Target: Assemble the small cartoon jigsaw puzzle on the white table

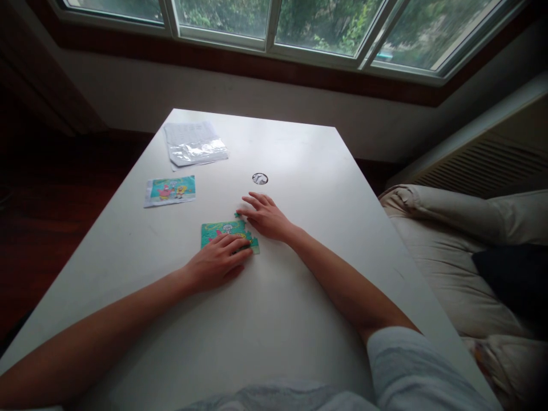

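Observation:
A partly joined jigsaw puzzle [209,229] with a green cartoon picture lies on the white table, its right edge uneven. My left hand [220,260] lies over its lower part, fingers stretched out flat and covering some of the picture. Just above and right of the puzzle is my right hand [268,220], its fingers spread. At its index fingertip a small green puzzle piece [237,214] lies on the table, apart from the joined part; the fingertip seems to touch it. Whether my thumb also meets the piece cannot be made out.
A printed picture sheet [171,190] with matching cartoon figures lies to the left. Behind it sits a clear plastic bag with papers [194,144]. A round black-and-white emblem [260,178] is on the white table [299,154]. A beige couch [454,268] stands along the right.

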`<state>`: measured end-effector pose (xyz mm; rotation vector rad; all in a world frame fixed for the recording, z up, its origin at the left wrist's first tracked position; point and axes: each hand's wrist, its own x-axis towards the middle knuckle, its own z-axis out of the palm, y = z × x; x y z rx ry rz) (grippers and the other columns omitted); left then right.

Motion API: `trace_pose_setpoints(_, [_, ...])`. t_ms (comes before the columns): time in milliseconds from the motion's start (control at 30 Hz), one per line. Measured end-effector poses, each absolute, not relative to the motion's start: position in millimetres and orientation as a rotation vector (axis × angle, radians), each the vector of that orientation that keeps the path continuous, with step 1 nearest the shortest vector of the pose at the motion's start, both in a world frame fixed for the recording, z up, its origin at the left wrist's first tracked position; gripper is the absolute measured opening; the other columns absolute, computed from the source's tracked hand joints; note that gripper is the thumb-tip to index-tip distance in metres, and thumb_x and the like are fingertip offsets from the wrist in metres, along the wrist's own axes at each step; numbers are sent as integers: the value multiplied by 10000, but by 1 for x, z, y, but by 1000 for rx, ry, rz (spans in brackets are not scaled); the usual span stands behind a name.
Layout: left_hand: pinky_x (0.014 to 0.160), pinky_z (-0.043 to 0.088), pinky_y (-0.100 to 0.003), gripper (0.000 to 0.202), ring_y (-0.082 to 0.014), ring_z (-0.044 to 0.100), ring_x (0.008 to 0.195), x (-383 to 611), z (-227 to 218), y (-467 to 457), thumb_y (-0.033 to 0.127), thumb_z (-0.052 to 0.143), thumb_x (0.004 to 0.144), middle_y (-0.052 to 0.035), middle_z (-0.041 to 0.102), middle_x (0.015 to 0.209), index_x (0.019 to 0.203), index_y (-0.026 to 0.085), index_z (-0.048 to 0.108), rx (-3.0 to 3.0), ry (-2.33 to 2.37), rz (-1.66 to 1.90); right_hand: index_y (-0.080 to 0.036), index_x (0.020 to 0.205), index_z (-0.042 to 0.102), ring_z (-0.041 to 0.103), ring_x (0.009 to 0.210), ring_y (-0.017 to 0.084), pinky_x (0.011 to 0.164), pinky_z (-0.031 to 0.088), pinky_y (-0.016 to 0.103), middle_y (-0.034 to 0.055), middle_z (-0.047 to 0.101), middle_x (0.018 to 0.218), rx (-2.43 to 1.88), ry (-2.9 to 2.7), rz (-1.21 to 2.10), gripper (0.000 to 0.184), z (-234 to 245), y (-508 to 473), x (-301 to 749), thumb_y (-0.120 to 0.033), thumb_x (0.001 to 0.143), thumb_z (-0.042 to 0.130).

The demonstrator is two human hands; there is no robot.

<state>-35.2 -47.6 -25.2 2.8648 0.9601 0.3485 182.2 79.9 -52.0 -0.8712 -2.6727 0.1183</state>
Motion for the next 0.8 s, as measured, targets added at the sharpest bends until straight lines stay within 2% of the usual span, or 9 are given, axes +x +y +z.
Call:
trace_pose_setpoints(200, [1086,423,-472,342,-295,502,1296,-35,-26,-48,280,478,1008,-125,573,1409,1323,197,581,2865,966,348,-245,1077,702,415,1396,271,1140,361,492,75,625,1319,-862,-2549,233,158,-57,83,196,-272,969,589])
trace_pose_setpoints(800, [1097,428,-484,357,-298,506,1306,-36,-25,-50,279,475,1009,-129,570,1418,1340,197,579,2840,977,359,-273,1131,699,409,1390,269,1131,365,480,61,610,1344,-890,-2557,302,201,-55,78,196,-270,967,583])
